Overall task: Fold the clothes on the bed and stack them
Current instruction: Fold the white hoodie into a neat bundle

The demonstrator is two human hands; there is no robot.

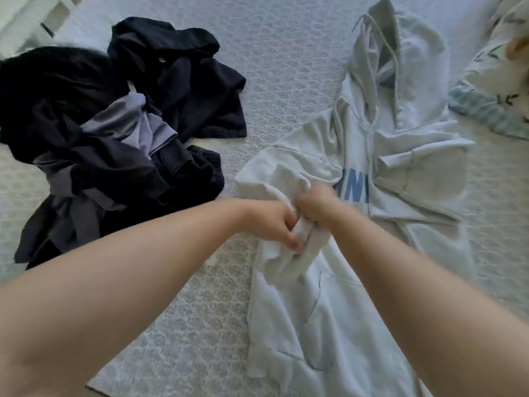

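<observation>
A pale grey hoodie (400, 173) with blue letters lies spread face up on the bed, hood pointing away from me. Its left sleeve (274, 179) is bunched up over the chest. My left hand (272, 224) grips the end of that sleeve, fingers curled round the cloth. My right hand (317, 204) grips the same bunched sleeve just beside it, touching the left hand. A heap of dark clothes (108, 144), black, navy and grey pieces tangled together, lies unfolded to the left of the hoodie.
The bed has a light patterned cover (274, 67). A floral pillow or bedding (495, 90) sits at the far right. White furniture (28, 15) shows past the bed's far left corner. The bed's near edge (94, 388) runs below my left arm.
</observation>
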